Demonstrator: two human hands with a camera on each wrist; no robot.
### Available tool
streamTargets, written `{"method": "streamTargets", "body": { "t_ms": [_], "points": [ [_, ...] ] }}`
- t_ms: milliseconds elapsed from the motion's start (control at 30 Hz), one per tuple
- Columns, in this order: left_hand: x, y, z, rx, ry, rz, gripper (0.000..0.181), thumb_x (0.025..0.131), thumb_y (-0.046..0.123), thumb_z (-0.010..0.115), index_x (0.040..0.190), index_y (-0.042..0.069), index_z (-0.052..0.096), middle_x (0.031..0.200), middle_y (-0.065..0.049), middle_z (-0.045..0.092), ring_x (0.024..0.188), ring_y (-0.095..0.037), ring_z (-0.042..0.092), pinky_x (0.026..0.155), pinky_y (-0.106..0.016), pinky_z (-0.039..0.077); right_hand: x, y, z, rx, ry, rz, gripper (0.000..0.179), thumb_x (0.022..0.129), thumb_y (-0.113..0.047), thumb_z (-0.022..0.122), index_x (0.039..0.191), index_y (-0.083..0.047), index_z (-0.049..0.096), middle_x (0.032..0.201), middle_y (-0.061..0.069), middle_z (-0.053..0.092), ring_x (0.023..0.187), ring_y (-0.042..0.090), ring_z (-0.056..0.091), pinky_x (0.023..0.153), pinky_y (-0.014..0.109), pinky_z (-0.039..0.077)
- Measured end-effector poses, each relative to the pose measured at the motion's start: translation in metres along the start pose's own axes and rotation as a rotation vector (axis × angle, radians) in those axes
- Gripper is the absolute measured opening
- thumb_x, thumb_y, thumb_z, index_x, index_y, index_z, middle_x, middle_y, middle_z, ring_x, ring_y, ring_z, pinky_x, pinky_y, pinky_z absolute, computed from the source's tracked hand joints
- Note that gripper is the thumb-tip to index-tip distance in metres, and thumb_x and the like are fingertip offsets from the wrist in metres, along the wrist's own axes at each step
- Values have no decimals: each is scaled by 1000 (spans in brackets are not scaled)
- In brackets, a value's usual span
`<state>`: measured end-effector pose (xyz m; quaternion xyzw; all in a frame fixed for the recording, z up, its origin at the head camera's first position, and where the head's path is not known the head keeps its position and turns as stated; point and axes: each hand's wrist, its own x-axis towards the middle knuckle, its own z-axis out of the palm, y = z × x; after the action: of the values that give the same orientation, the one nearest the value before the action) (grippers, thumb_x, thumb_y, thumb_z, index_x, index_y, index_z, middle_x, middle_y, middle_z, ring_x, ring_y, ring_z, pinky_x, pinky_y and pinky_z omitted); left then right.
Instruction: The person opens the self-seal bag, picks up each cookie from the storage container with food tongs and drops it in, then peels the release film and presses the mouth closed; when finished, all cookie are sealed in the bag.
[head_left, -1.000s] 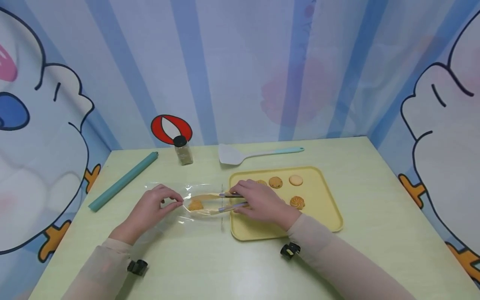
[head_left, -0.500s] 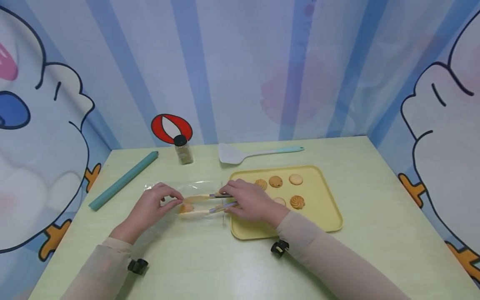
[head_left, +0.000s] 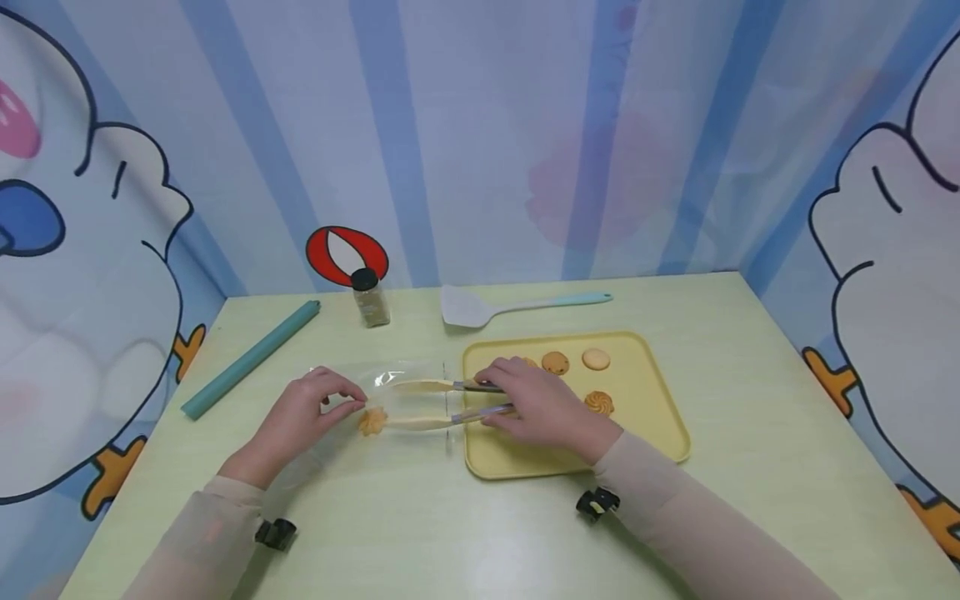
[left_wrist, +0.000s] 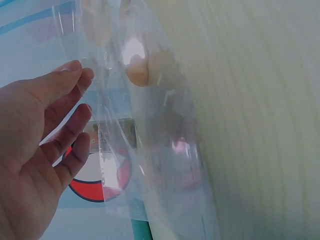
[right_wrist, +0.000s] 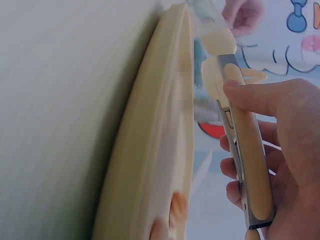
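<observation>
My left hand pinches the edge of a clear plastic bag between thumb and forefinger, its other fingers loosely bent. Inside the bag, near those fingertips, lies a flower-shaped cookie. My right hand grips a pair of tongs with beige tips and metal-edged handles. The tong arms are spread and reach left over the bag's right end, the lower tip close beside the cookie. Below my right hand is a yellow tray bearing several cookies, including a chocolate-chip cookie and a swirl cookie; the hand hides part of it.
Behind the tray lies a spatula with a light blue handle. A black-capped spice jar stands near the back edge. A green roll lies slanted at the left. A printed curtain hangs behind the table.
The tongs first moved left with the cookie between their tips, deeper into the bag. Now they have spread and drawn back right, leaving the cookie by my left hand, which has stayed put.
</observation>
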<state>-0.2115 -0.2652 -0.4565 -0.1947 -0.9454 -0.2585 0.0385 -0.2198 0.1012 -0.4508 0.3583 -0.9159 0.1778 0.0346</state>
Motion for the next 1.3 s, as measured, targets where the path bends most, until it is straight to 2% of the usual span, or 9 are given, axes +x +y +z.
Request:
{"method": "streamTargets", "body": {
  "t_ms": [133, 333, 433, 567, 633, 1000, 1300],
  "points": [
    [0, -2, 2, 3, -15, -15, 12, 92, 15, 79, 103, 20, 79, 102, 5, 73, 101, -20, 63, 84, -43, 57, -20, 12, -11, 7, 52, 25, 48, 94, -39, 75, 135, -17, 62, 127, -1, 65, 113, 19, 62, 84, 40, 56],
    [1, -2, 4, -23, -42, -27, 15, 92, 15, 79, 105, 21, 79, 104, 6, 73, 103, -21, 62, 87, -46, 57, -55, 33, -26, -16, 139, 39, 50, 91, -36, 79, 133, -15, 63, 125, 1, 64, 110, 19, 61, 87, 42, 56],
    [0, -1, 4, -18, -44, -30, 15, 91, 15, 80, 105, 21, 79, 104, 6, 73, 104, -21, 62, 87, -45, 56, -71, 43, -30, -45, 150, 68, 50, 90, -35, 80, 132, -15, 63, 119, 0, 63, 100, 17, 60, 81, 40, 55],
    [0, 1, 4, -5, -48, -26, 15, 91, 16, 80, 104, 22, 78, 104, 6, 72, 104, -19, 62, 86, -43, 55, -90, 55, -35, -59, 156, 104, 52, 89, -33, 82, 132, -12, 63, 117, 4, 63, 99, 20, 60, 81, 42, 54],
    [0, 1, 4, -4, -46, -20, 15, 91, 16, 80, 104, 21, 78, 104, 6, 72, 104, -20, 62, 86, -42, 55, -99, 59, -38, -68, 161, 121, 53, 88, -33, 82, 132, -10, 63, 121, 5, 65, 106, 22, 61, 84, 45, 54],
    [1, 0, 6, 5, -34, -32, 14, 91, 18, 81, 103, 24, 78, 105, 6, 73, 105, -20, 62, 86, -42, 56, -136, 75, -52, -109, 117, 201, 51, 91, -34, 79, 133, -11, 62, 124, 6, 66, 112, 28, 64, 87, 52, 56],
    [0, 0, 6, -4, -40, -54, 15, 91, 18, 81, 104, 24, 78, 107, 5, 72, 106, -21, 62, 88, -45, 56, -145, 82, -70, -137, 67, 204, 49, 91, -34, 79, 132, -11, 63, 124, 9, 66, 109, 28, 64, 84, 51, 56]
  ]
}}
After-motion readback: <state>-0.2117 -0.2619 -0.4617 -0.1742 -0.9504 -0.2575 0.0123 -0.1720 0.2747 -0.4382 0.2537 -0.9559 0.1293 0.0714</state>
